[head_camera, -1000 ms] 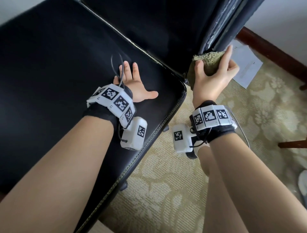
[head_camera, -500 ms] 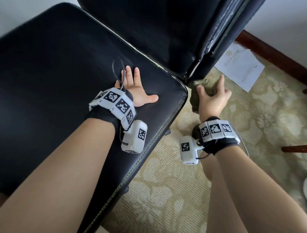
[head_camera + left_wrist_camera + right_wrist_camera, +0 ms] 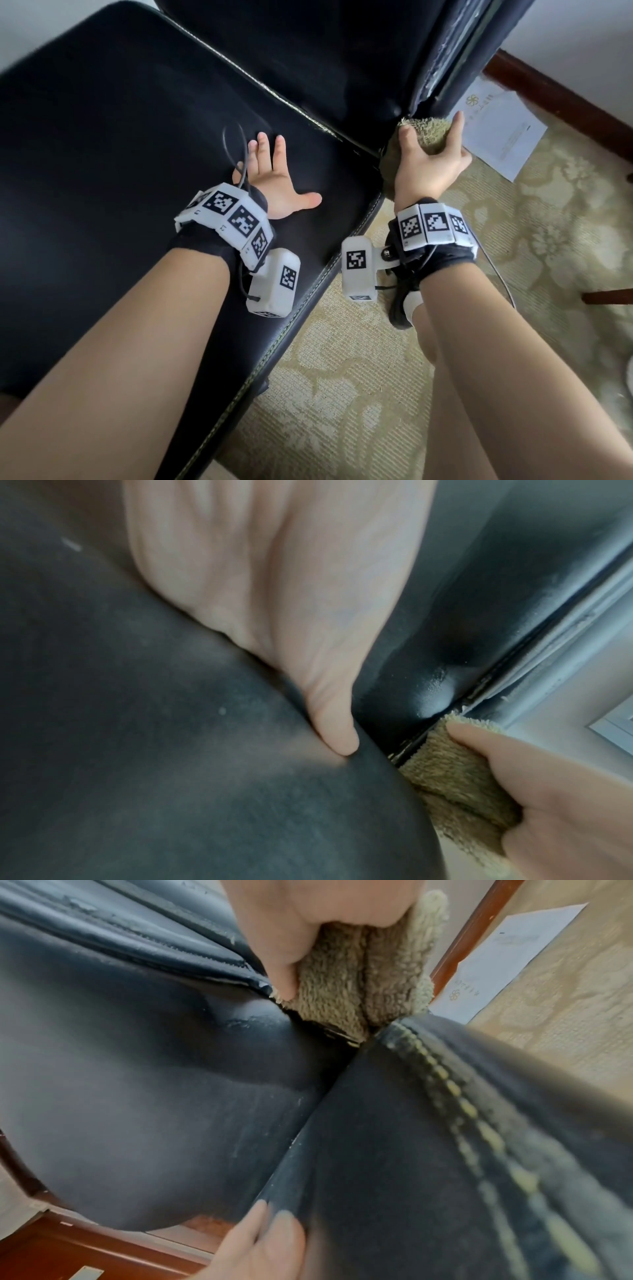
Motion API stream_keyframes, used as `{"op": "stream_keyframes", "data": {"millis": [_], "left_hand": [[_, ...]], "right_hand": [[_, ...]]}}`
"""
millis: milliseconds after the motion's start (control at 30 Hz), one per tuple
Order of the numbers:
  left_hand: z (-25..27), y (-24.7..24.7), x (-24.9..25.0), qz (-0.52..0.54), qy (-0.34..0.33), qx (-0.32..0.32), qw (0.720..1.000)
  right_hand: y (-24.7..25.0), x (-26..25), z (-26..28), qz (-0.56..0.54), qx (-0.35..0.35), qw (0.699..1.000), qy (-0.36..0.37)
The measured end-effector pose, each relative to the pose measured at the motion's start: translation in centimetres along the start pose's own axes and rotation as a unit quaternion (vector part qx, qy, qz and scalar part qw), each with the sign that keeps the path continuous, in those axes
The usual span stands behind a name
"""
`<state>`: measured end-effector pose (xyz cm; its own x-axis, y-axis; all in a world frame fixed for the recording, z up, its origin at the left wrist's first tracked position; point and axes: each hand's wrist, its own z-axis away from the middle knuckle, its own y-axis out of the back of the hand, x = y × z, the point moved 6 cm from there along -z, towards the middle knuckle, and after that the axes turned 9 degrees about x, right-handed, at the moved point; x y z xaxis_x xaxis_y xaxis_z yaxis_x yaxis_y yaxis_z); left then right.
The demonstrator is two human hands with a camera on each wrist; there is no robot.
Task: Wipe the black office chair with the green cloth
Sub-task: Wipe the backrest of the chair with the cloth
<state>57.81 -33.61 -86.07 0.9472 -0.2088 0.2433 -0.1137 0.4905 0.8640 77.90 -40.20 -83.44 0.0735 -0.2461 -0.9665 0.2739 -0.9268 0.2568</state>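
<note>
The right hand (image 3: 428,164) grips the bunched green cloth (image 3: 423,135) against the lower side edge of the black office chair (image 3: 137,137), at the far right corner where backrest meets seat. The left hand (image 3: 274,178) lies spread flat on the seat, bracing it. The backrest trim there looks cracked and flaking, so hard rubbing could snag the pile and peel more away.

chair (image 3: 102,144): black leather, pale yellow-green stitching along seat edge. cloth (image 3: 423,135) at 1 o'clock: olive-green, fuzzy. carpet (image 3: 342,394): beige, cream floral pattern. paper (image 3: 503,130) at 2 o'clock: white. baseboard (image 3: 565,92): dark red-brown. wrist bands (image 3: 433,224): white, black square markers.
</note>
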Motion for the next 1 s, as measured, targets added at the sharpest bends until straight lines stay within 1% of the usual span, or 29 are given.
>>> {"op": "stream_keyframes", "data": {"millis": [133, 300, 367, 400, 500, 600, 867, 1000], "left_hand": [[-0.1, -0.1, -0.4, 0.004, -0.003, -0.004, 1.000], [-0.3, -0.1, -0.4, -0.008, -0.003, -0.006, 1.000], [-0.2, 0.0, -0.4, -0.014, -0.002, -0.005, 1.000], [-0.2, 0.0, -0.3, -0.015, -0.002, -0.005, 1.000], [0.0, -0.1, -0.3, -0.015, -0.003, -0.007, 1.000], [0.1, -0.1, -0.3, -0.016, -0.004, -0.006, 1.000], [0.1, -0.1, -0.3, -0.015, -0.003, -0.009, 1.000], [0.0, -0.2, -0.3, -0.015, -0.003, -0.007, 1.000]], "right_hand": [[-0.3, 0.6, -0.2, 0.035, -0.015, 0.999, 0.006], [-0.4, 1.2, -0.4, 0.093, -0.059, 0.994, -0.025], [0.2, 1.4, -0.3, 0.092, -0.068, 0.993, -0.028], [0.7, 1.3, -0.2, 0.081, -0.061, 0.995, -0.020], [2.2, 0.2, -0.2, 0.014, -0.008, 1.000, 0.005], [1.8, -1.2, -0.2, -0.014, 0.012, 1.000, 0.007], [-0.4, -0.3, 0.0, 0.007, -0.012, 0.999, -0.045], [-0.6, 0.0, -0.2, 0.034, -0.021, 0.999, -0.003]]}}
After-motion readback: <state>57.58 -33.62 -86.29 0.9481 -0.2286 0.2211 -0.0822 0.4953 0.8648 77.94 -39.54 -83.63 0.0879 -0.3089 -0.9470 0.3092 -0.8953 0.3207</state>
